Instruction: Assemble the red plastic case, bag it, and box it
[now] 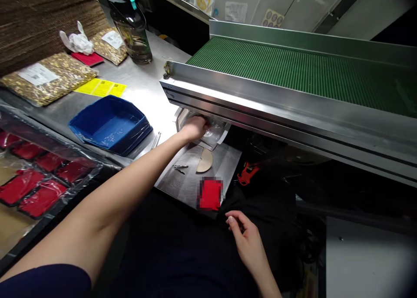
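- The left hand [194, 127] is reaching under the steel edge of the green conveyor [293, 67], its fingers curling around a clear plastic piece [215, 130] on a small metal fixture [208, 135] (how firmly they are gripping, I cannot tell).
- The right hand [247, 239] is resting low over dark fabric, fingers loosely bent and holding nothing, just beside a red pouch [210, 194].
- The red pouch is lying on the near edge of a steel plate [189, 180], near small tweezers [179, 167].
- A blue tray [110, 124] is sitting on the table to the left.
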